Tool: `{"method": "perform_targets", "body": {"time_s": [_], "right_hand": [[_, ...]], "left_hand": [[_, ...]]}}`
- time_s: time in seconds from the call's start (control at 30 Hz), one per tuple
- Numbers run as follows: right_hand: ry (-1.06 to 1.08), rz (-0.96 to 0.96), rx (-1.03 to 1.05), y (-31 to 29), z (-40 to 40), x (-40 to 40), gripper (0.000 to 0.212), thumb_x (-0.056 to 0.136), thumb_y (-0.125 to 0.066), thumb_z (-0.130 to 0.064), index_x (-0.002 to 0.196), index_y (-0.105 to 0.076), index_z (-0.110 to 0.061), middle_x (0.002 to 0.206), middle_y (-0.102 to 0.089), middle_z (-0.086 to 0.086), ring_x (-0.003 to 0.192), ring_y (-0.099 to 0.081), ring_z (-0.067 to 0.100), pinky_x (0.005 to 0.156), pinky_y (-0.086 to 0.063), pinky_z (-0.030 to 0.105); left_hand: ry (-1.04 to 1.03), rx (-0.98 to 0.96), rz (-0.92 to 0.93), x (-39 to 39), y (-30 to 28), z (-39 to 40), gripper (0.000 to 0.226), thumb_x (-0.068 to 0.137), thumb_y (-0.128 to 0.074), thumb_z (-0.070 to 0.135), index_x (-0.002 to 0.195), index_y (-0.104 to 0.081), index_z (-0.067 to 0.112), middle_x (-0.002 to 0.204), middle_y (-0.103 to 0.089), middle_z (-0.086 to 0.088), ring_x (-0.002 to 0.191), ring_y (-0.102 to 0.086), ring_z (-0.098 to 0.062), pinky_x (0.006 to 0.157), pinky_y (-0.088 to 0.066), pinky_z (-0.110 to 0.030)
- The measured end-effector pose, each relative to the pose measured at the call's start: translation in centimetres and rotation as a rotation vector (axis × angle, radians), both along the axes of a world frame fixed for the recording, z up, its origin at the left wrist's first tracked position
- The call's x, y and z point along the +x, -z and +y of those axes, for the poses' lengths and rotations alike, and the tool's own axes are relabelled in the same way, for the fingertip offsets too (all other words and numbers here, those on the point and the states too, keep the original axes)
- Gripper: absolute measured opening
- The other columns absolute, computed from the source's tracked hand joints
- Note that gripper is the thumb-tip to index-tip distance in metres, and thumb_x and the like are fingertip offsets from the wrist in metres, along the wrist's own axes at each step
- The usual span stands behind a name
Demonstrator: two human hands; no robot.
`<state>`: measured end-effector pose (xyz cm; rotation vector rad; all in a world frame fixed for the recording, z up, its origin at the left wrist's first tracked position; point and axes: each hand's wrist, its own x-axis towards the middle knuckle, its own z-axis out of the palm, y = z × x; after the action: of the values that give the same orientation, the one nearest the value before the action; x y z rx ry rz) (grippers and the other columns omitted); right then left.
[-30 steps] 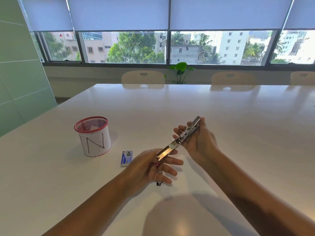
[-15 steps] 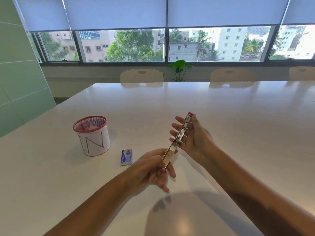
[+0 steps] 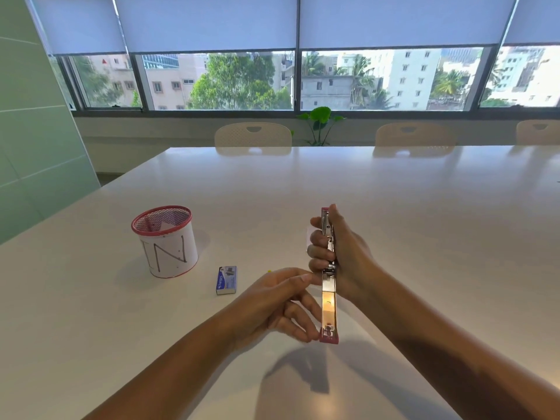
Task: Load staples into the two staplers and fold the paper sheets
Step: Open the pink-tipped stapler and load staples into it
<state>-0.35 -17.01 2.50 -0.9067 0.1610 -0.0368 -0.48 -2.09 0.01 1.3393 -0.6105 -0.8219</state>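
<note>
A pink stapler [image 3: 329,301] is swung fully open into one long metal strip above the white table [image 3: 424,225]. My right hand [image 3: 342,253] grips its far half, fingers curled round the metal channel. My left hand [image 3: 281,301] is beside the near half, fingertips touching its side and pink end, fingers loosely bent. A small blue staple box [image 3: 226,280] lies on the table to the left of my hands. Something white shows behind my right fingers; I cannot tell what it is.
A red mesh cup [image 3: 165,241] wrapped in white paper marked "N" stands at the left with folded paper inside. Chairs [image 3: 253,137] line the far edge of the table. A green wall panel is at the far left.
The open stapler has turned from a diagonal lie to pointing straight away from me. My left hand slid along its near half toward the pink end; my right hand kept its grip.
</note>
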Motion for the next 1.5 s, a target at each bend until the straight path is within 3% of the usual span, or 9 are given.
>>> {"method": "perform_targets", "body": {"time_s": [0.17,0.3,0.47,0.6,0.8,0.9,1.03,1.33,1.5], "right_hand": [[-0.053,-0.026,-0.071,0.7,1.4,0.0,0.033,0.094,-0.043,-0.041,0.090,-0.053,-0.009,0.048,-0.047,-0.002,0.031,-0.037,0.007,0.033,-0.035,0.018],[-0.130,-0.090,-0.198,1.0,2.4,-0.4,0.034,0.095,-0.042,-0.038,0.093,-0.061,-0.009,0.054,-0.060,0.001,0.044,-0.057,0.014,0.045,-0.048,0.021],[-0.162,-0.124,-0.326,1.3,2.3,-0.8,0.039,0.097,-0.035,-0.036,0.103,-0.065,-0.013,0.066,-0.068,0.004,0.056,-0.065,0.017,0.051,-0.051,0.022],[-0.051,-0.099,-0.403,1.3,2.2,-1.0,0.038,0.098,-0.034,-0.036,0.111,-0.061,-0.012,0.073,-0.069,0.004,0.057,-0.064,0.016,0.053,-0.052,0.023],[0.391,-0.207,-1.202,1.6,1.6,-0.6,0.049,0.088,-0.049,-0.044,0.133,-0.035,-0.028,0.092,-0.061,-0.014,0.068,-0.061,0.002,0.059,-0.047,0.017],[0.437,-0.271,-1.458,1.5,1.4,-1.2,0.040,0.088,-0.042,-0.050,0.124,-0.046,-0.034,0.099,-0.061,-0.016,0.067,-0.054,-0.008,0.057,-0.042,0.011],[0.470,-0.259,-1.536,1.5,1.7,-1.4,0.038,0.091,-0.040,-0.050,0.124,-0.050,-0.034,0.108,-0.064,-0.015,0.063,-0.054,-0.005,0.062,-0.046,0.015],[0.465,-0.221,-1.555,1.7,1.8,-1.3,0.036,0.090,-0.042,-0.048,0.118,-0.044,-0.024,0.115,-0.064,-0.010,0.071,-0.055,0.002,0.054,-0.031,0.007],[0.448,-0.249,-1.549,1.5,1.9,-1.5,0.029,0.093,-0.043,-0.037,0.118,-0.043,-0.022,0.114,-0.063,-0.008,0.068,-0.053,0.003,0.060,-0.042,0.016]], "left_hand": [[0.015,0.089,-0.044,-0.6,0.4,-0.3,0.028,0.081,-0.057,0.038,0.084,-0.061,0.011,0.057,-0.064,-0.005,0.035,-0.052,-0.008,0.044,-0.051,-0.025],[-0.073,0.186,-0.246,-0.9,0.5,-0.8,0.033,0.084,-0.057,0.032,0.094,-0.061,0.001,0.038,-0.051,0.005,0.027,-0.034,-0.005,0.049,-0.038,-0.028],[-0.161,0.290,-0.380,-1.0,0.5,-1.1,0.025,0.088,-0.055,0.027,0.100,-0.059,0.006,0.038,-0.051,0.003,0.034,-0.044,-0.011,0.053,-0.053,-0.035],[-0.231,0.338,-0.428,-0.9,0.2,-1.1,0.016,0.090,-0.051,0.027,0.080,-0.056,0.015,0.039,-0.052,0.002,0.033,-0.050,-0.007,0.041,-0.047,-0.017],[-0.317,0.335,-0.431,-0.6,0.4,-0.9,0.019,0.089,-0.052,0.022,0.072,-0.053,0.013,0.052,-0.054,-0.009,0.036,-0.052,-0.013,0.038,-0.046,-0.019],[-0.330,0.359,-0.452,-0.6,0.6,-1.1,0.019,0.089,-0.051,0.022,0.072,-0.054,0.015,0.054,-0.055,-0.008,0.036,-0.052,-0.012,0.041,-0.050,-0.022],[-0.370,0.374,-0.486,-0.5,0.7,-1.0,0.020,0.089,-0.051,0.023,0.072,-0.053,0.013,0.054,-0.057,-0.006,0.036,-0.053,-0.010,0.044,-0.050,-0.020],[-0.419,0.393,-0.585,0.1,1.0,-1.0,0.020,0.089,-0.050,0.022,0.078,-0.057,0.007,0.056,-0.056,0.000,0.036,-0.049,-0.002,0.047,-0.046,-0.012],[-0.430,0.379,-0.575,0.2,0.9,-1.0,0.020,0.088,-0.052,0.021,0.070,-0.055,0.013,0.056,-0.056,-0.001,0.037,-0.050,-0.004,0.046,-0.047,-0.016]]}}
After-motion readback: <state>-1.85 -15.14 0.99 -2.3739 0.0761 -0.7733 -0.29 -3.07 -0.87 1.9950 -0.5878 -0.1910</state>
